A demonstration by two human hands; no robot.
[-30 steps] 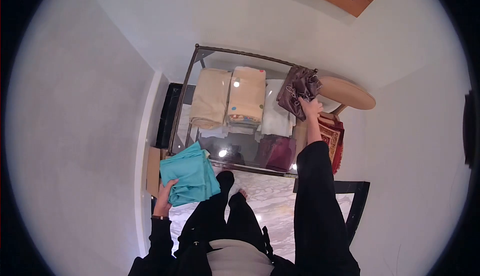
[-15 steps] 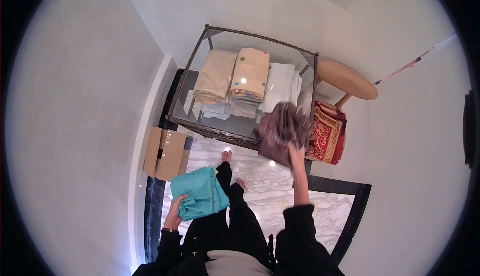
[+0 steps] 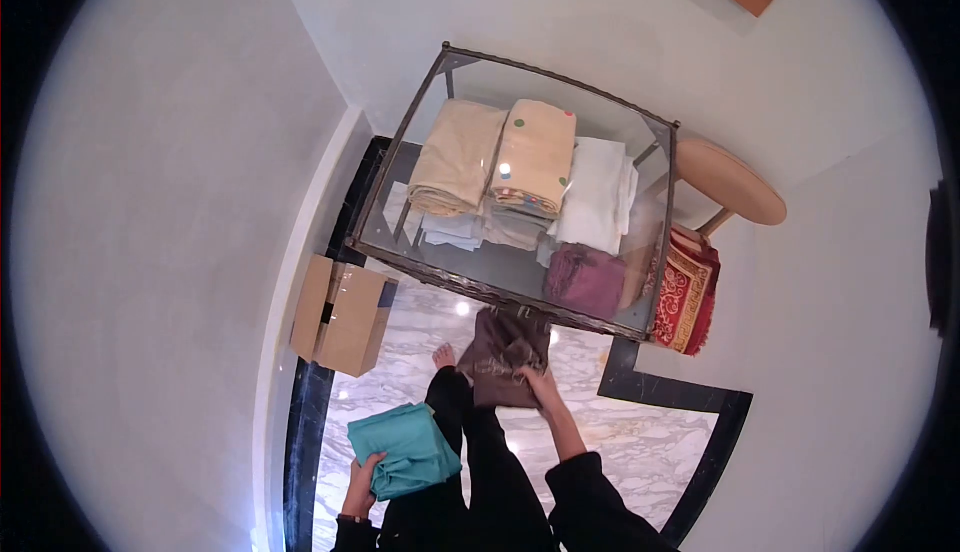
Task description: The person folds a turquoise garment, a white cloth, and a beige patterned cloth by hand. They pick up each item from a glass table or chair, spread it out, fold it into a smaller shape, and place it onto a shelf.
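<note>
My left hand [image 3: 366,482] is closed on a folded teal cloth [image 3: 405,449] at the lower left, its fingers over the near edge. Lower centre, my right hand [image 3: 540,389] grips a brown cloth [image 3: 508,357], which hangs loosely just in front of the glass-topped table's near edge. On the glass-topped table [image 3: 470,277] or beneath its glass, which I cannot tell, lie a folded beige cloth [image 3: 457,157], a dotted cream cloth [image 3: 535,157], white cloths [image 3: 597,195] and a purple cloth [image 3: 586,280].
A cardboard box [image 3: 352,319] stands on the marble floor left of the table. Right of it are a round tan seat [image 3: 728,180] and a folded red and gold patterned textile [image 3: 683,297]. Walls rise on both sides.
My right hand has drawn the brown cloth from over the table's right front corner toward me and left, and the purple cloth now shows. My left hand with the teal cloth sits slightly lower.
</note>
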